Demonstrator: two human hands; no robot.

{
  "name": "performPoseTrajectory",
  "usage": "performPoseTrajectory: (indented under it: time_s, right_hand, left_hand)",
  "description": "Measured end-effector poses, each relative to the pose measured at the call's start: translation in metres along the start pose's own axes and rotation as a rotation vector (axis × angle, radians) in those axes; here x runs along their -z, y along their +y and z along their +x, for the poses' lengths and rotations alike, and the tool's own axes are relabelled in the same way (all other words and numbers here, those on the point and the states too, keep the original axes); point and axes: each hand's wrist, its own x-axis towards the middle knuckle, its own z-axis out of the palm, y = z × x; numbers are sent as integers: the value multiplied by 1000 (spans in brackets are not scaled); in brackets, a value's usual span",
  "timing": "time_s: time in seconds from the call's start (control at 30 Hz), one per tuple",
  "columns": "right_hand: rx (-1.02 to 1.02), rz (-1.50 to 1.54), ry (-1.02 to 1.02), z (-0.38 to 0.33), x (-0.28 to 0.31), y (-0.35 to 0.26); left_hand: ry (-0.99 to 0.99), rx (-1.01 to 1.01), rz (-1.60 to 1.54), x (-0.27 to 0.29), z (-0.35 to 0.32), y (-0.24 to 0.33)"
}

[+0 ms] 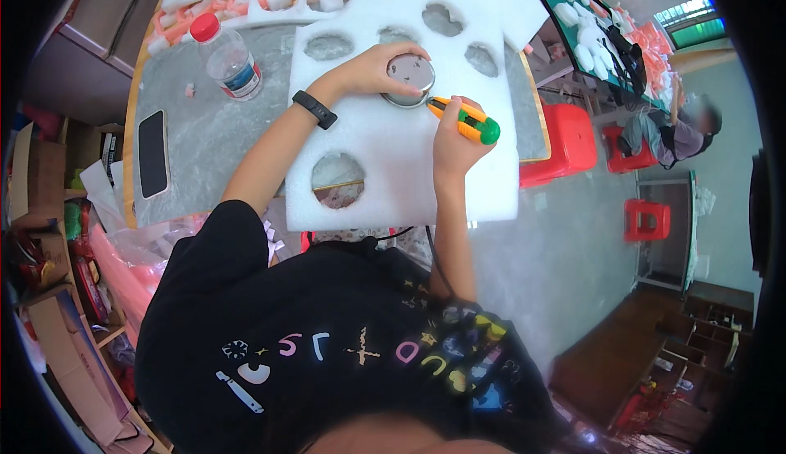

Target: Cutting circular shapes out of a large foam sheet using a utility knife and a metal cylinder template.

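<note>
A thick white foam sheet (pixel 393 159) with several round holes cut through it lies on the grey table in front of me. My left hand (pixel 383 69) curves its fingers and thumb around a round, silver-rimmed metal piece (pixel 409 76) that rests on the sheet. Whether this piece is a ring or a shallow tin, I cannot tell. In my closed right hand (pixel 458 147) is a yellow and green utility knife (pixel 471 122). Its front end points left and meets the lower right rim of the metal piece. The blade itself is too small to make out.
Left of the foam stand a red-capped plastic bottle (pixel 233 65) and a dark phone (pixel 153 153) on the table (pixel 270 118). Foam offcuts (pixel 176 24) lie at the back left. A red stool (pixel 561 143) is at the right. Farther off, a person (pixel 675 135) sits beside a green-topped table.
</note>
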Motion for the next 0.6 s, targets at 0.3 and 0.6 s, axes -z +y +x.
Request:
performPoseTrajectory:
  time_s: [0.3, 0.6]
  right_hand:
    - [24, 30, -14, 10, -2, -8]
    - [18, -185, -130, 2, 3, -14]
  left_hand:
    - [-3, 13, -2, 0, -1, 2]
    - [0, 21, -3, 2, -2, 2]
